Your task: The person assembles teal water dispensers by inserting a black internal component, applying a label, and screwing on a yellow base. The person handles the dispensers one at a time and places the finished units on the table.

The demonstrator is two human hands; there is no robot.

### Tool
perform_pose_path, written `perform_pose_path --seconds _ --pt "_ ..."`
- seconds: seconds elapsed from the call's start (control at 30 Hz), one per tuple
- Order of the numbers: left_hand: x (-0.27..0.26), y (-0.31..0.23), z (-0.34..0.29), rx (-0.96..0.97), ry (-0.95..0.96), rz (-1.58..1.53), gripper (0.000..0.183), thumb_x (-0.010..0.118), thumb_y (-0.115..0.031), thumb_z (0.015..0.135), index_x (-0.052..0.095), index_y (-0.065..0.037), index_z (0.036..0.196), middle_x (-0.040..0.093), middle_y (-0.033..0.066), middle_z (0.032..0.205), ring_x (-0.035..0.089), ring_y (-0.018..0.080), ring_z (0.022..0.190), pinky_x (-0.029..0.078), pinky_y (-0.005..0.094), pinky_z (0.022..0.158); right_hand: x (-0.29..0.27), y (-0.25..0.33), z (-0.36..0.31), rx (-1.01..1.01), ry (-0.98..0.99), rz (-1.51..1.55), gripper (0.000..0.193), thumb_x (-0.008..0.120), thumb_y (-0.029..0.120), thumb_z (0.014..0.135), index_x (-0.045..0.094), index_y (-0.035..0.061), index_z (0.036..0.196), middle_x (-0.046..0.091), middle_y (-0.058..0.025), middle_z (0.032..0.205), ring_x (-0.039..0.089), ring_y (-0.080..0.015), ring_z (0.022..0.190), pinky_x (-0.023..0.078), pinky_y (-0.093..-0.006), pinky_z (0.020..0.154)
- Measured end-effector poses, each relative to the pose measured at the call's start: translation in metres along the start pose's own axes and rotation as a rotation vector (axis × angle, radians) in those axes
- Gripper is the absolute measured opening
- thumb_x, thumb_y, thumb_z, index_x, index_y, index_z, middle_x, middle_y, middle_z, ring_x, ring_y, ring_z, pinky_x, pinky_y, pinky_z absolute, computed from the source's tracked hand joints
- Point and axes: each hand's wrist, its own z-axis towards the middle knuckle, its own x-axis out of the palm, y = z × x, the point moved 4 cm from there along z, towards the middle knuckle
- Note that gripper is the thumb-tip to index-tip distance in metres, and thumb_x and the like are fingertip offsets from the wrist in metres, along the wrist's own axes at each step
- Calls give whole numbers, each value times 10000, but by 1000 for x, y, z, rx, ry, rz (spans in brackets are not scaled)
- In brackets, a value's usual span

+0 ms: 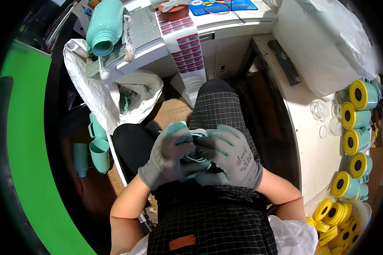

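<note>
In gray gloves with teal fingers, my left hand (172,151) and my right hand (230,157) meet above my lap. Between them they grip a teal plastic part (196,159) with a rounded rim. A pale ring-like edge (198,133) shows at its far side. The fingers of both hands are curled round this part, and they hide most of it, so its full shape cannot be made out. Under it lies my black checked apron (215,104).
On the right bench (304,123) stand several teal pieces with yellow bases (350,142) and clear rings (319,109). Yellow discs (334,216) fill a bag below. A white sack (86,91) hangs ahead-left, under a teal jug body (107,25). Teal mugs (100,155) stand left.
</note>
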Motion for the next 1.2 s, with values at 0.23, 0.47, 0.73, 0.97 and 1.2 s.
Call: perform_pose_path --seconds 0.23,0.47,0.73,0.97,1.2 --pt "-11 -13 17 86 214 329 430 894 -390 734 747 -96 1011 645 91 1021 615 338 1079 498 533 961 16 -3 -5 135 152 -19 399 861 405 773 713 126 1017 625 -51 1082 577 -249 891 453 -412 757" --pt "-19 -12 27 -99 524 491 296 791 -250 737 749 -106 992 627 81 1042 611 296 997 523 473 890 25 5 -1 45 52 -121 301 860 350 774 684 127 873 639 -45 1008 586 -224 836 463 -383 675" --pt "-12 -2 71 -11 895 408 201 778 -317 773 784 -128 842 648 144 1101 638 281 1108 529 429 924 28 3 -14 49 43 -83 282 865 301 753 710 136 921 651 -28 1034 592 -221 835 476 -393 679" --pt "9 -2 59 -49 771 465 167 733 -181 792 691 -81 920 666 109 903 720 310 859 590 419 711 27 -2 -22 67 -5 6 277 873 279 725 724 144 915 652 -39 989 600 -232 826 472 -395 681" --pt "1 -8 60 -114 185 -179 311 805 -105 827 692 -98 1116 705 97 946 727 303 849 596 369 745 8 -6 -59 157 -248 66 311 910 268 686 660 115 791 659 -52 915 625 -256 804 473 -397 677"
